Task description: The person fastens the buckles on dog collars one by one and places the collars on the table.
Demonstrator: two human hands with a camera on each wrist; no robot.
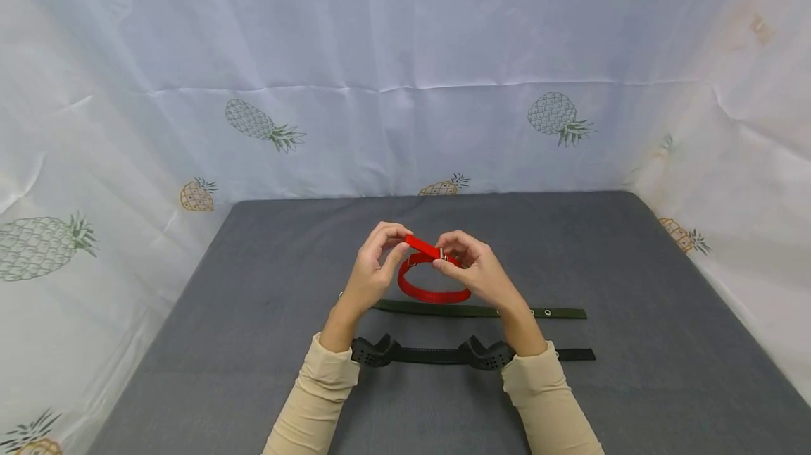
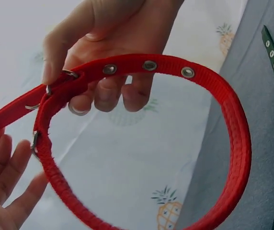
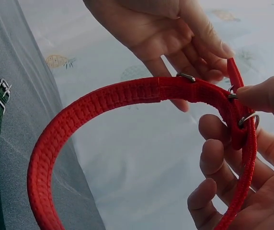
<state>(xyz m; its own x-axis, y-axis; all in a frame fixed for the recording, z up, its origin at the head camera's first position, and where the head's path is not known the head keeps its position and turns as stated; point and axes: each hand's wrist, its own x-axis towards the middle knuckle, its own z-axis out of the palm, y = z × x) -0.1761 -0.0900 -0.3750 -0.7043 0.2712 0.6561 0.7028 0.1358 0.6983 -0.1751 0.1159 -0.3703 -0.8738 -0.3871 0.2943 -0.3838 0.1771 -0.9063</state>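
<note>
Red collar (image 1: 434, 296): looping, hanging between both hands above the gray table (image 1: 253, 286).
Left to right: I'm pinching the strap tip (image 1: 419, 245) with the left hand (image 1: 374, 268), gripping beside the buckle (image 1: 443, 253) with the right hand (image 1: 476, 268). Doing this well, I'm judging, means drawing straight, keeping the strap flat, bracing the buckle. Counting: two hands, one red collar, three eyelets (image 2: 149, 65) showing on it; one green strap (image 1: 443, 310), one black strap (image 1: 575, 354), both lying on the table.
</note>
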